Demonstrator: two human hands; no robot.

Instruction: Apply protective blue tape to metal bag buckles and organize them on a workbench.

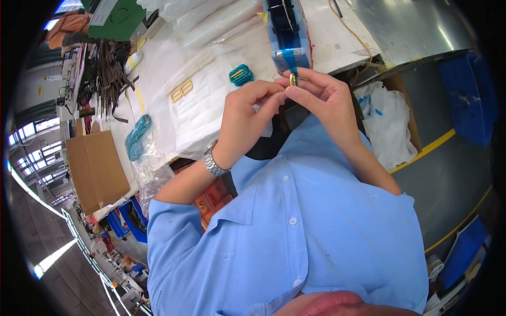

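Observation:
In front of my chest, my two hands meet at the front end of a blue tape dispenser (287,50). My right hand (329,97) is closed, pinching a small gold metal buckle (293,79) between thumb and fingers. A strip of blue tape (290,62) runs from the dispenser down to this buckle. My left hand (246,108), a metal watch on its wrist, is closed with its fingertips at the buckle's lower end; the fingers partly hide their grip. On the table to the left lie a teal-wrapped buckle stack (241,75) and a bare gold buckle (181,91).
A teal-wrapped bundle (138,136) lies on clear plastic at the left table edge. Clear plastic bags (195,16) cover the back, beside a green box (117,20) and dark straps (112,73). An open carton with white plastic (387,121) stands right, below the tabletop.

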